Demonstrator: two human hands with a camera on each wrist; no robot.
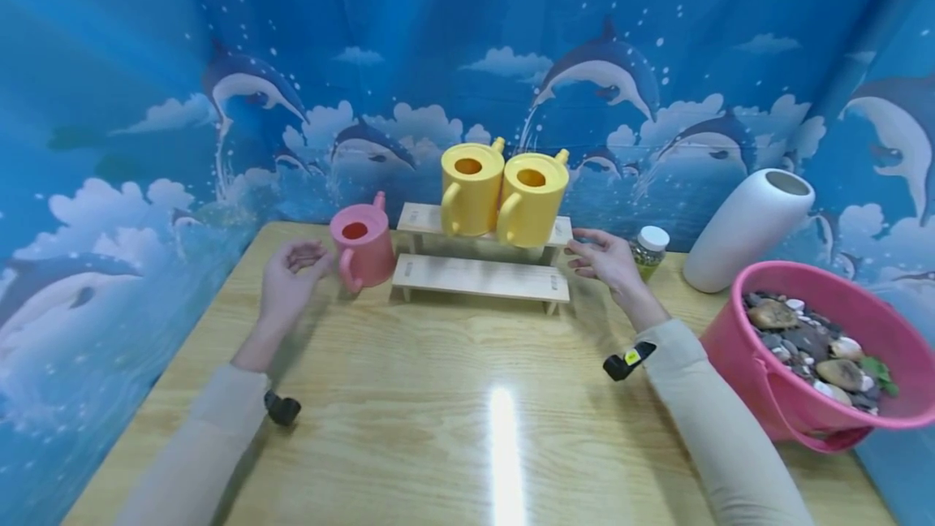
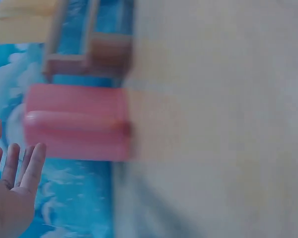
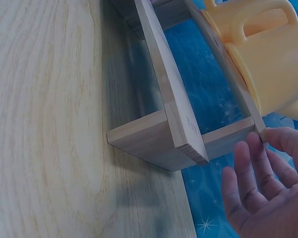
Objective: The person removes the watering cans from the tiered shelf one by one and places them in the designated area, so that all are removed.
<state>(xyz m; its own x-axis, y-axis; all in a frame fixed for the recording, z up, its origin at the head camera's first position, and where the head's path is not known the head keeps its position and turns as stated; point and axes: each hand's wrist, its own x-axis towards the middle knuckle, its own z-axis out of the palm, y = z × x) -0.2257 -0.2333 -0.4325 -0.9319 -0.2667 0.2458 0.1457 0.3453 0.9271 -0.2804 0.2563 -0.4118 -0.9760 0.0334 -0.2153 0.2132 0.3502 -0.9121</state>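
Observation:
Two yellow watering cans [image 1: 470, 193] [image 1: 533, 200] stand side by side on the upper step of a two-tier wooden shelf [image 1: 480, 278]. Their handles face me and their spouts point to the back. At the shelf's right end, my right hand [image 1: 605, 260] pinches the upper board between thumb and forefinger, as the right wrist view shows. A pink watering can [image 1: 368, 246] is on the table just left of the shelf. Beside it my left hand [image 1: 292, 274] hovers with loosely bent fingers, holding nothing. In the left wrist view the pink can is blurred.
Behind my right hand stands a small jar with a white lid [image 1: 652, 242]. Farther right a white vase [image 1: 745, 230] leans by the curtain. A pink bucket [image 1: 745, 364] of stones is at the table's right edge. A dolphin-print curtain [image 1: 438, 39] hangs along the back.

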